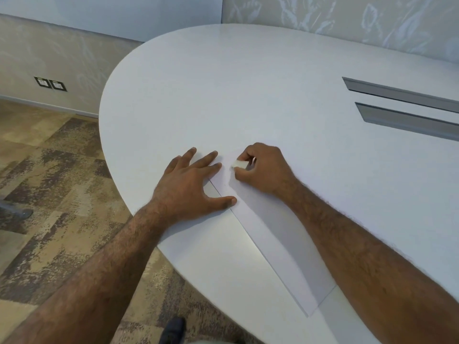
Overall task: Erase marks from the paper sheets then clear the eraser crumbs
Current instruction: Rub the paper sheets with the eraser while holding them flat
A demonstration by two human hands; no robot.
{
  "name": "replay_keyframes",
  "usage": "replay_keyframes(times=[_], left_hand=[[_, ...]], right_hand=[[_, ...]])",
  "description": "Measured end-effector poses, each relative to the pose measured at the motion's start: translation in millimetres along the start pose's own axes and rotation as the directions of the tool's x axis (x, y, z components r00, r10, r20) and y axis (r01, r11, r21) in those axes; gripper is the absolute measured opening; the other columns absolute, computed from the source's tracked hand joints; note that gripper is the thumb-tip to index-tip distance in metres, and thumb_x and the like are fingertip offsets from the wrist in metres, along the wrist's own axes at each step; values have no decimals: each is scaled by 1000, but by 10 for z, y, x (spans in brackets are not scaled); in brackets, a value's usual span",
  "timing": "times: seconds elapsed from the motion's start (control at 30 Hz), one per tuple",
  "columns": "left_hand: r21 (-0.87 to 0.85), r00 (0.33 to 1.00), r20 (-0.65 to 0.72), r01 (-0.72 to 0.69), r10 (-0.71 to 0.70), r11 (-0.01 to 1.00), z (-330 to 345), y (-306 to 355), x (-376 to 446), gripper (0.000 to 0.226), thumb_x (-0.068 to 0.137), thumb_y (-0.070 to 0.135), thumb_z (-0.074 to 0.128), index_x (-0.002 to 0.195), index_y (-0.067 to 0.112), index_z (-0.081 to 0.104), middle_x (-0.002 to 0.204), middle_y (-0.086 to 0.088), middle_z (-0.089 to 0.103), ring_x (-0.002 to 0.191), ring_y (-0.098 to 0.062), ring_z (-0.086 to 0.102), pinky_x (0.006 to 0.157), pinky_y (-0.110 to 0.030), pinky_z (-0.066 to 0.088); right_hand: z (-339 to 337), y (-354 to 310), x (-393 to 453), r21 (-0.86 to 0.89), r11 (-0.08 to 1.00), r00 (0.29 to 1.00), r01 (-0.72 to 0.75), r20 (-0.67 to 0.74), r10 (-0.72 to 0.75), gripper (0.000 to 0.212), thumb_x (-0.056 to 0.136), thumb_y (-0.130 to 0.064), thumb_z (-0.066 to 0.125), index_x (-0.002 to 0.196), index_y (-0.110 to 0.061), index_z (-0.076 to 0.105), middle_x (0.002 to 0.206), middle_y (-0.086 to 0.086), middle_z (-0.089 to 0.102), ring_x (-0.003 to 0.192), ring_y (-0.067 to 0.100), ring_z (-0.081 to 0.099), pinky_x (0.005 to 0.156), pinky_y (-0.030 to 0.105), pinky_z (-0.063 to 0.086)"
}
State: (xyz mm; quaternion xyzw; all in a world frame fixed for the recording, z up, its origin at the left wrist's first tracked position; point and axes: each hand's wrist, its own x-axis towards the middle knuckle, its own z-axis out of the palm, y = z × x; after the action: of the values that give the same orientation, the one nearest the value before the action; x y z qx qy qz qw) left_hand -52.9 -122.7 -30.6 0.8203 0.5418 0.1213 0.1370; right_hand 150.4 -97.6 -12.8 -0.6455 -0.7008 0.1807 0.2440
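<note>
From the head view, the left hand [192,181] is lying flat, fingers spread, pressing the paper sheet [273,234] onto the white table [248,95]. The right hand [263,170] is pinching a white eraser [239,164], its tip touching the sheet's far end.

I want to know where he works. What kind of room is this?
Probably an office meeting room: a big white rounded table with cable slots, wall sockets and patterned carpet.
</note>
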Motion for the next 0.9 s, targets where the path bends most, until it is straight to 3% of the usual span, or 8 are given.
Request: replay_keyframes(times=[0.07, 0.2, 0.33, 0.47, 0.57, 0.73, 0.8, 0.9], left_hand=[[12, 1000, 8, -8, 8, 1000, 6, 4, 2, 99, 70, 90, 42, 152, 35, 34, 161, 26, 14, 152, -13, 0, 124, -41, 5], [0, 1000, 9, -4, 4, 1000, 4, -11, 11, 103, 66, 92, 36, 152, 35, 33, 160, 27, 17, 152, -12, 1, 124, -41, 3], [13, 1000, 16, -11, 11, 1000, 22, -10, 21, 103, 67, 92, 36, 152, 35, 32, 160, 27, 16, 152, -10, -2, 124, -42, -1], [5, 1000, 10, -17, 17, 1000, 29, -30, 21, 104, 66, 93, 35, 153, 36, 31, 160, 27, 15, 152, -9, -4, 124, -41, -3], [8, 1000, 5, -13, 13, 1000, 42, -26, 32, 104, 66, 93, 35, 152, 36, 31, 160, 28, 15, 152, -8, -5, 124, -41, -3], [-11, 1000, 12, -1, 1, 1000, 27, -27, 17, 103, 66, 92, 36, 152, 37, 31, 160, 29, 14, 152, -8, -5, 124, -41, -3], [-1, 1000, 19, -6, 6, 1000, 22, -17, 24, 101, 67, 91, 37, 152, 37, 30, 160, 29, 13, 151, -7, -5, 124, -41, -4], [28, 999, 27, -27, 26, 999, 13, 0, 8, 99, 70, 90, 35, 152, 35, 30, 161, 25, 14, 152, -8, -6, 124, -42, -6]], right_hand=[[-18, 13, 31, -29, 999, 999, -28, -48, 27, 20, 71, -39, 72, 82, -25, 64, 89, -9, 63, 80, 10, 58, 77, 34, 52], [16, -21, -19, 15, 998, 996, 62, 56, -63, 17, 69, -36, 73, 79, -26, 66, 85, -10, 65, 76, 4, 58, 76, 33, 53], [-59, -11, 71, -103, 993, 996, -59, -70, 52, 18, 72, -40, 70, 80, -26, 64, 89, -8, 63, 85, 15, 60, 77, 34, 51], [73, -63, -62, -109, 994, 1000, 28, -8, -29, 22, 69, -45, 69, 80, -28, 64, 87, -11, 64, 82, 11, 59, 72, 31, 49], [-8, -14, 13, -186, 980, 992, -75, -113, 55, 23, 73, -48, 65, 85, -29, 64, 93, -11, 63, 86, 13, 59, 74, 30, 44], [24, 0, -32, -103, 995, 1000, 0, -7, -1, 20, 69, -46, 67, 79, -30, 61, 86, -11, 61, 80, 9, 57, 73, 32, 49], [-39, 70, 49, -80, 996, 998, -51, -46, 47, 19, 71, -43, 67, 80, -27, 63, 87, -10, 63, 82, 11, 59, 75, 33, 50], [-118, 194, 136, -21, 996, 996, -86, -41, 86, 15, 76, -39, 70, 85, -27, 65, 92, -9, 65, 85, 9, 59, 74, 14, 44]])
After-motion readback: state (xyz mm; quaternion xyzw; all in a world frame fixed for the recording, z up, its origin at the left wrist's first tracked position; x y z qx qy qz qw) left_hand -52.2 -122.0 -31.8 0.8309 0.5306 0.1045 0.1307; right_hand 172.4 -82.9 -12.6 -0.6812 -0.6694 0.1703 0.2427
